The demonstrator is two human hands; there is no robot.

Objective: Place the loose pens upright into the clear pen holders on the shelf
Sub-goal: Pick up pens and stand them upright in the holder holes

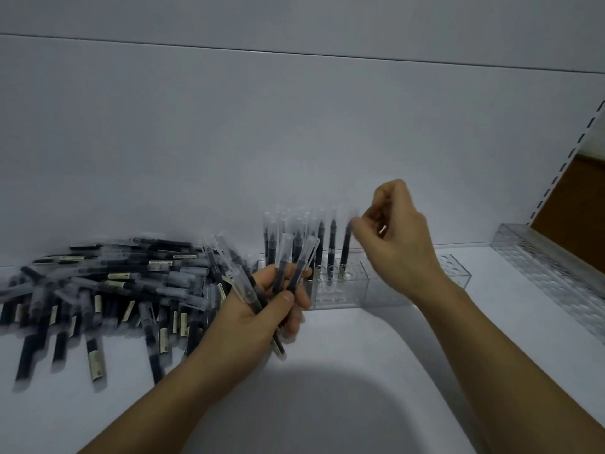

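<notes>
Clear holder (353,291) receives a pen (344,249), top pinched by the right hand (396,237). The left hand (252,319) grips spare pens (296,270); next, one likely needs a free hole.

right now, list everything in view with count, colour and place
loose pens: large pile, black with clear caps, shelf left
centre holder: one, clear, shelf back
upright pens: several, black, in centre holder
side holder: one, clear, shelf right edge
held pens: a few, black with clear caps, fanned at centre
shelf: one, white, under everything
back panel: one, white, behind
left grip: one, centre, holds those few pens
right grip: one, fingers curled at rightmost upright pen's top, hold blurred
</notes>
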